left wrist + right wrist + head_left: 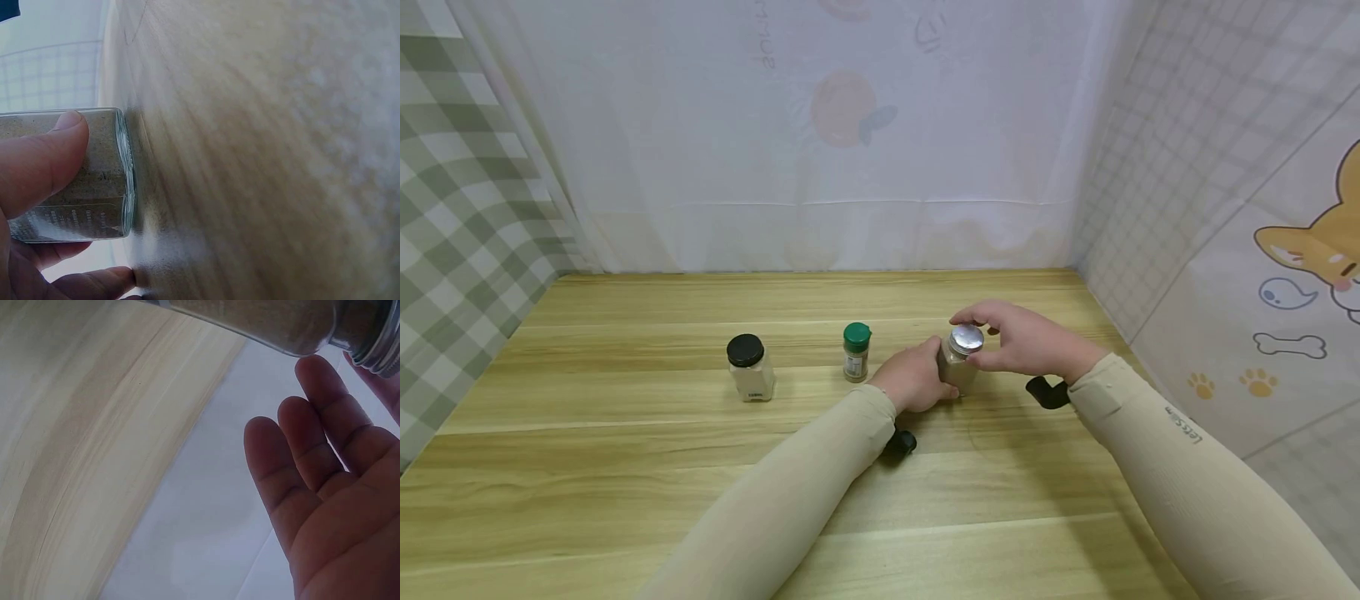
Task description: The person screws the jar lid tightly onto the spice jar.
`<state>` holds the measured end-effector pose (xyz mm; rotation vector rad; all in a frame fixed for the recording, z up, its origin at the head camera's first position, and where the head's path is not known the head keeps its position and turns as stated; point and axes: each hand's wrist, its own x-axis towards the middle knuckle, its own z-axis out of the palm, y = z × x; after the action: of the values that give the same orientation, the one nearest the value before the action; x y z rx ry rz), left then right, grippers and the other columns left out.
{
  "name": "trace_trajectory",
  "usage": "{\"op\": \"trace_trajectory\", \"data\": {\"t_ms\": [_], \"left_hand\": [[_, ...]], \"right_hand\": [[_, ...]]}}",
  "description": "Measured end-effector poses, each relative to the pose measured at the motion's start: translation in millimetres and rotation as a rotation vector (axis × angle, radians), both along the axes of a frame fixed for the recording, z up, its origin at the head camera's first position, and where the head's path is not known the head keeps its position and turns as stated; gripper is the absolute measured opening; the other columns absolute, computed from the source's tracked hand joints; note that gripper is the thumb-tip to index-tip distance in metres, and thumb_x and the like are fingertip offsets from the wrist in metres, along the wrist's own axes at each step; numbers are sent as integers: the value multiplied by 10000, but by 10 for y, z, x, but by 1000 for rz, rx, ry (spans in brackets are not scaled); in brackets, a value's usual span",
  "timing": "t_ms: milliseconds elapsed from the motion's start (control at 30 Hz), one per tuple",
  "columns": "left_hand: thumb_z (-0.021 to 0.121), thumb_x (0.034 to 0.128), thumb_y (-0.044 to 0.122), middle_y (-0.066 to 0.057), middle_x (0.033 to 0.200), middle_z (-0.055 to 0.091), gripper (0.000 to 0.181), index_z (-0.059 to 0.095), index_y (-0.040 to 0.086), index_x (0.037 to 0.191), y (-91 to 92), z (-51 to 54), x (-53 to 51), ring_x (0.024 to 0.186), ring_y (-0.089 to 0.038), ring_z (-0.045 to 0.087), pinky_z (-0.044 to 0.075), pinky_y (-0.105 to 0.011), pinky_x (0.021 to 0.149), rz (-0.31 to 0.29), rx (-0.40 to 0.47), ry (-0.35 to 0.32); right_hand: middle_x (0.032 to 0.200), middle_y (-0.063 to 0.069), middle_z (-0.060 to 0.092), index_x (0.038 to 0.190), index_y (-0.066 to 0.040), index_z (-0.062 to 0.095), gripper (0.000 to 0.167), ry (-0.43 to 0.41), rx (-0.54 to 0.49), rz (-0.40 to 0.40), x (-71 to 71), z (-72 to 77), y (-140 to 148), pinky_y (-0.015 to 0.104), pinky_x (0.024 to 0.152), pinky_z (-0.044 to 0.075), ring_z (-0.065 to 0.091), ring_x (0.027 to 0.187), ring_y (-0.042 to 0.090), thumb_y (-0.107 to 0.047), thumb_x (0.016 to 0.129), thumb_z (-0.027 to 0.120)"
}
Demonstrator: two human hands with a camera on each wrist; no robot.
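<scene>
A glass spice jar (957, 368) with a silver screw lid (966, 337) stands upright on the table, full of grey-brown powder. My left hand (915, 377) grips its lower body; in the left wrist view the thumb (53, 156) lies along the glass (100, 162), with the other fingers partly hidden behind. Around the lid my right hand (1018, 337) is spread, thumb on the near side and forefinger on the far side. The right wrist view shows the other fingers (269, 450) extended beside the jar (281, 322); whether any of them presses the lid is unclear.
Left of the hands stands a small green-capped shaker (856, 354). Farther left is a jar (750, 368) of pale contents with a black lid. Cloth hangs behind the wooden table (625, 467) and along both sides.
</scene>
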<state>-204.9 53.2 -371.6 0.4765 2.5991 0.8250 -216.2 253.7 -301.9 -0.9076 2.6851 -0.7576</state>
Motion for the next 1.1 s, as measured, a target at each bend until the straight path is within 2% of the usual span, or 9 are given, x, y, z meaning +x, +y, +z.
{"op": "trace_trajectory", "data": {"t_ms": [233,367,600,833,1100], "left_hand": [[777,960,418,-62,1389,665,557,498,163,1369,3,-7,-2,1223,-227,658,529,-409,1036,-3,-1,4],[780,957,420,-57,1380,670,555,501,166,1364,3,-10,-2,1205,-220,660,530,-406,1028,-2,0,3],[782,956,416,-54,1378,671,553,499,167,1361,5,-13,-3,1198,-212,663,534,-402,1022,-1,4,2],[778,959,418,-52,1359,678,541,500,168,1350,6,9,12,1164,-203,666,540,-392,995,-2,-6,8],[778,958,424,-60,1358,676,549,499,160,1349,1,11,7,1154,-201,666,540,-390,987,-8,-19,13]], "right_hand": [[1177,24,713,1217,-94,704,304,22,27,5,-19,-14,-23,475,991,521,632,1101,205,-81,925,788],[1152,25,715,1179,-100,705,266,1,34,-15,-18,-3,-35,501,985,523,636,1087,210,-98,927,792],[1112,36,714,1151,-83,708,241,4,56,-45,-6,12,-57,550,1018,515,655,1123,255,-118,929,795],[1073,32,709,1130,-70,698,229,-10,65,-66,-3,0,-75,559,1010,521,659,1073,237,-137,932,792],[1093,33,720,1150,-63,689,267,20,75,-57,-14,-27,-68,508,994,530,667,1105,241,-166,931,803]]}}
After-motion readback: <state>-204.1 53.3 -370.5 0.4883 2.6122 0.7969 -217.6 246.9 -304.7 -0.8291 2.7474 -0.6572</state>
